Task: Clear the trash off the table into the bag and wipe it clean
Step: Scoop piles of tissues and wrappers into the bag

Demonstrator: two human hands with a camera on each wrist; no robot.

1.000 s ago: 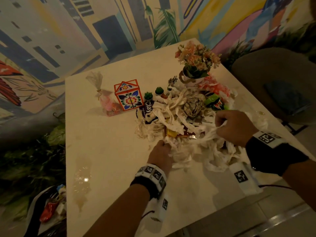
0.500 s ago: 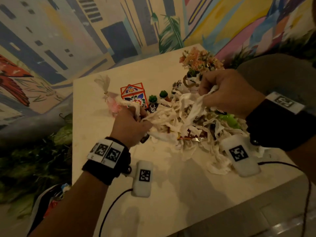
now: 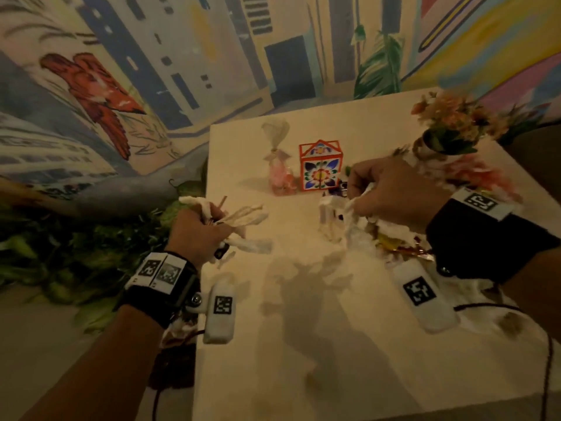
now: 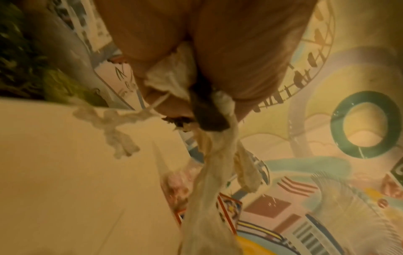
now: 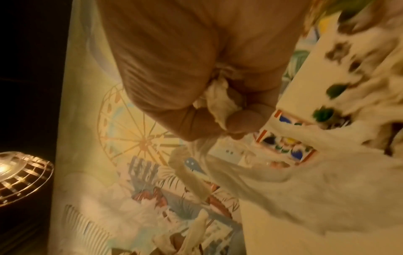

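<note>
the left hand's fingers (image 4: 250,57) are curled tight round a wad of torn paper strips (image 3: 239,220), with a small dark scrap caught in the same grip. loose ends stick out of the fist on both sides; in the head view the longest tails run sideways toward the middle of the table, and in the left wrist view one long strip hangs straight away from the knuckles. the left hand (image 3: 198,235) hovers at the table's left edge, above the green foliage (image 3: 60,253) beside it.

the right hand's fingers (image 5: 244,119) are clamped on a fold of white paper, thumb pressed over it. from that pinch the strip stretches off toward the trash pile (image 3: 373,235), which lies under and just behind the right hand (image 3: 394,196): crumpled white paper mixed with yellow and red wrappers, partly hidden by the wrist.

behind the hands stand a patterned house-shaped box (image 3: 320,167), upright, and just left of it a pink tied favour bag (image 3: 279,168), knot uppermost. a vase of pale flowers (image 3: 449,123) sits at the far right corner. the table (image 3: 303,344) is pale and square, and a painted mural (image 3: 121,71) covers the wall beyond.
</note>
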